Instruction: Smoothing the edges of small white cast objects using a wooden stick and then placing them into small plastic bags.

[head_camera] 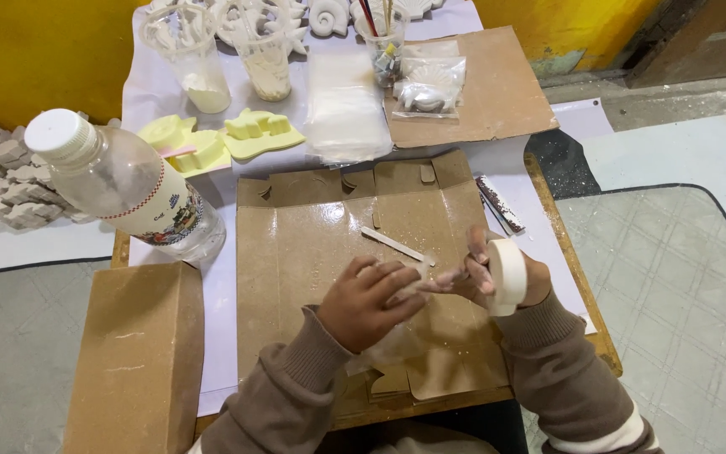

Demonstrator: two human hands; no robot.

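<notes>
My left hand (371,303) rests knuckles-up over the flattened cardboard sheet (313,244) that covers the middle of the small table (586,303). Its fingers are curled together and pressed down on a small clear plastic bag (409,290) with something pale inside; what exactly is in it I cannot tell, since my fingers hide most of it. My right hand (506,282) meets the left one over the same bag. A roll of white tape (507,276) sits around that hand, standing on edge beside my knuckles, and my right fingertips (451,282) are pinched together on the end of the bag, just touching the left fingers. One right finger points up toward the far edge of the sheet.

Just beyond my hands a flat wooden stick (397,245) lies slanted on the cardboard, apart from both hands. To the left a clear plastic bottle (128,189) with a white cap leans at a tilt, and below it stands a brown cardboard box (140,361). Further back lie pale yellow moulds (220,139), a stack of clear plastic bags (344,109), two clear cups of powder (203,67), a cup of brushes (382,42), and white plaster shells (329,15). Grey plaster pieces (2,181) are heaped at the far left, off the table.
</notes>
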